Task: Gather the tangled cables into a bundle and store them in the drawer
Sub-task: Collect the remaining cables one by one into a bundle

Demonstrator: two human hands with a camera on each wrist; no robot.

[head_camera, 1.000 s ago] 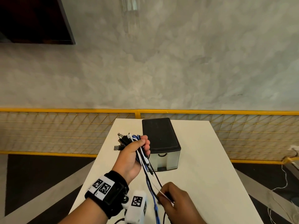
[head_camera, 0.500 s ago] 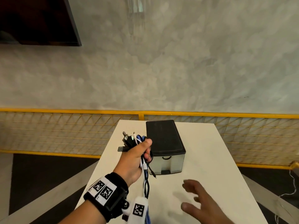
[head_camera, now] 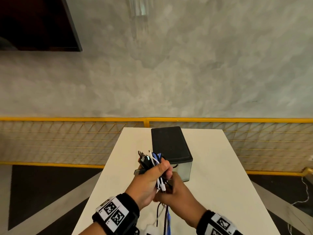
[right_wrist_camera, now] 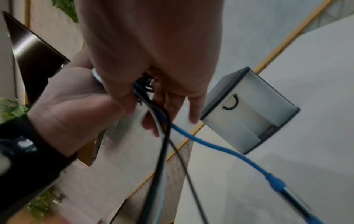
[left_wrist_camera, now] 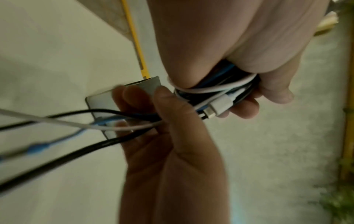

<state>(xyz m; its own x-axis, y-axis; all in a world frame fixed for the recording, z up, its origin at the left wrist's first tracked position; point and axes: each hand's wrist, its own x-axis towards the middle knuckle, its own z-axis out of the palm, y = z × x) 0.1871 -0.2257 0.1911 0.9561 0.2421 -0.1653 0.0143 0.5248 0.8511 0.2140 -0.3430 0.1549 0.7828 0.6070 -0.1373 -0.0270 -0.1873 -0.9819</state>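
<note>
My left hand [head_camera: 162,170] grips a coiled bundle of black, white and blue cables [head_camera: 152,160] above the table, just left of the drawer box. In the left wrist view its fingers [left_wrist_camera: 249,106] curl round the coil [left_wrist_camera: 220,91], and a white plug [left_wrist_camera: 218,106] sticks out. My right hand [head_camera: 169,190] is right below it, thumb [left_wrist_camera: 164,109] and fingers pinching the strands that trail from the coil. The loose ends [head_camera: 166,216] hang toward the table; a blue one [right_wrist_camera: 210,145] runs out to the right. The black-topped drawer box [head_camera: 171,146] has its translucent drawer [right_wrist_camera: 249,109] closed.
The white table [head_camera: 220,184] is narrow, with floor on both sides. A yellow railing with mesh [head_camera: 67,141] runs behind its far edge. The drawer has a small dark loop handle [right_wrist_camera: 230,103]. A thin white cable [head_camera: 306,192] lies on the floor at the right.
A second ago my right hand held the cable ends low; it let go and hovered open over the table. Now it has come up under my left hand and taken the trailing strands.
</note>
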